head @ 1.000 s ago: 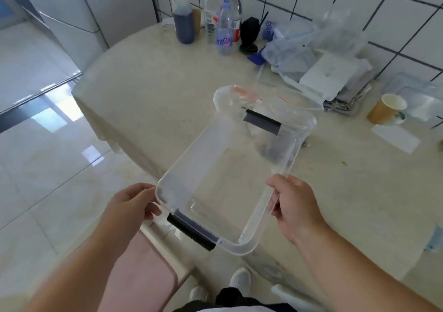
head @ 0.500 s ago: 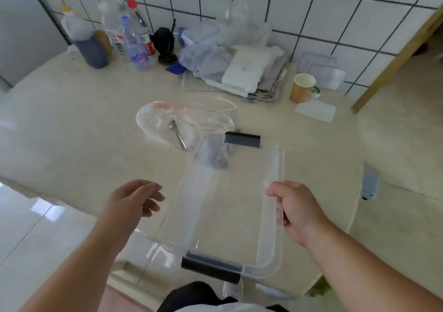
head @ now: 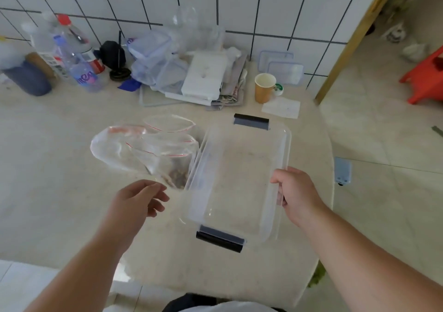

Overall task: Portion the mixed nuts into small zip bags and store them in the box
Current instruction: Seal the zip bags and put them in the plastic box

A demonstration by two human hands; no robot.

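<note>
A clear, rectangular plastic storage box with rounded corners and black latch handles at its two short ends sits over the pale, speckled stone counter. The right hand holds the box by the middle of its right long rim, fingers curled over the edge in a firm grip. Whether the box rests flat on the counter or is lifted slightly cannot be told. Nothing shows inside it, only the counter through its see-through bottom.

The left hand hovers just left of the box's near corner, fingers loosely bent and apart, its grip slack and holding nothing.

Just beside the box's left wall lies a heap of thin, crinkled transparent zip bags with red seal lines along their mouths. Under the edge of this heap nearest the box, a small brown, grainy cluster of mixed nuts shows through the film; it is too blurred to tell one nut from another.

At the back, against the white tiled wall with dark grout, stand plastic bottles, a pile of clear lidded containers, a flat white foam block and a tan paper cup. A white paper slip lies near the cup.
</note>
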